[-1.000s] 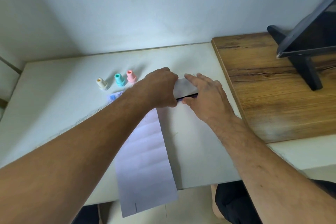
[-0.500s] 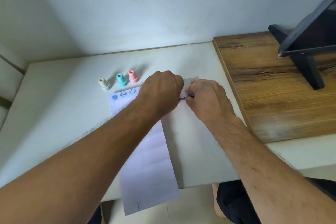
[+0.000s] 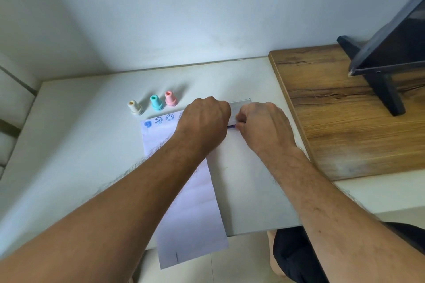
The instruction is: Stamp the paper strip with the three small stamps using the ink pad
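A grey ink pad (image 3: 239, 108) lies on the white table, mostly covered by my hands; a thin dark blue edge shows at its front. My left hand (image 3: 204, 122) is curled over its left end and my right hand (image 3: 262, 124) pinches its front right side. The white paper strip (image 3: 184, 202) runs from the stamps toward me and hangs over the table's front edge; three blue prints (image 3: 158, 120) mark its far end. Behind it stand the cream stamp (image 3: 134, 107), the teal stamp (image 3: 156, 102) and the pink stamp (image 3: 170, 98), upright in a row.
The white table (image 3: 80, 145) meets a wall at the back. A raised wooden board (image 3: 345, 110) lies to the right and carries a dark screen on a black stand (image 3: 381, 71). My legs show below the front edge.
My right hand's fingers have curled from lying flat over the ink pad to pinching its front. My left hand has shifted slightly right, uncovering the prints on the paper strip.
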